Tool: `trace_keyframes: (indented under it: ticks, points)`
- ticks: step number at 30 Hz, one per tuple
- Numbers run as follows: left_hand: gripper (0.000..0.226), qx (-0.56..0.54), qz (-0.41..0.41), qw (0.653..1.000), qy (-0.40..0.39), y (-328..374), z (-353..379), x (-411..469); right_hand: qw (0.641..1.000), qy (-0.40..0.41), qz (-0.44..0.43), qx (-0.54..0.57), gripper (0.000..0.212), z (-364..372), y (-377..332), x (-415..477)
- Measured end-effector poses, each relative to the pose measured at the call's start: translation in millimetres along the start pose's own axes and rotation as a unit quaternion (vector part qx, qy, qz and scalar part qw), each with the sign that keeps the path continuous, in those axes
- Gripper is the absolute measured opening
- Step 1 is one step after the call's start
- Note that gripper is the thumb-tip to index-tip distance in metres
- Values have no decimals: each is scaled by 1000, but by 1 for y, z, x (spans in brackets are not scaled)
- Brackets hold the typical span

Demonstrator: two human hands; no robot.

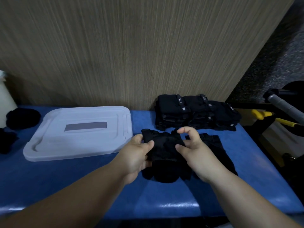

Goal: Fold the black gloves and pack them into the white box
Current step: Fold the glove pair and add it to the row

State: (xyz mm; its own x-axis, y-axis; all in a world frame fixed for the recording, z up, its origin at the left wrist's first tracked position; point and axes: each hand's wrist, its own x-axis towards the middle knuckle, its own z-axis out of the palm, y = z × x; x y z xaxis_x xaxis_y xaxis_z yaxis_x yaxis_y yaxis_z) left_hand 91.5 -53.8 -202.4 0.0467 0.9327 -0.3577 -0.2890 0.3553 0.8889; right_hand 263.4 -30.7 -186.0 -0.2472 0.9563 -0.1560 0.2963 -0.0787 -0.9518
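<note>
A black glove (pixel 164 146) lies crumpled on the blue table (pixel 82 178) in front of me. My left hand (pixel 137 153) grips its left edge, thumb on top. My right hand (pixel 194 150) pinches its right side with curled fingers and thumb. Another black glove (pixel 217 150) lies flat just to the right, partly under my right hand. A dark bundle (pixel 166 173) sits below the held glove. The white box (pixel 79 132) stands to the left with its lid on. A stack of folded black gloves (pixel 195 112) rests at the back right against the wall.
More loose black gloves (pixel 23 118) lie at the far left beside a white container (pixel 5 102). A wood-grain wall (pixel 131 46) backs the table. Off the table's right edge are yellow-handled tools (pixel 263 115) and a grey bar (pixel 284 106).
</note>
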Motion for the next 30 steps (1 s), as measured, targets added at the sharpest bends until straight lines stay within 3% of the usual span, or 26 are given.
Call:
trace_keyframes:
  ticks: [4, 7, 10, 12, 15, 17, 21, 26, 30]
  points:
    - [35, 70, 22, 997, 40, -3, 1, 2, 996, -27, -15, -80, 34, -4, -4, -4]
    - [61, 204, 69, 974, 76, -8, -3, 6, 979, -4, -28, -202, 34, -6, -1, -5]
    - [69, 405, 170, 891, 116, -15, -8, 5, 919, 38, -67, -386, 41, -7, 4, -6]
    - [52, 502, 247, 819, 126, -18, -11, 3, 881, 76, -113, -453, 43, -6, 8, -7]
    - [33, 577, 300, 753, 107, -20, -9, 2, 855, 71, -197, -475, 42, -2, 11, -7]
    - [44, 607, 289, 739, 55, -19, -6, 0, 850, -5, -187, -493, 50, 2, 14, -6]
    - [59, 689, 183, 701, -27, -24, -7, 1, 825, -129, -91, -543, 62, 3, 21, -6]
    - [62, 746, 130, 651, -53, -24, -12, 0, 794, -146, -58, -587, 66, 3, 21, -6]
    - [62, 752, 129, 644, -56, -25, -12, -1, 808, -140, -69, -568, 66, 3, 19, -6]
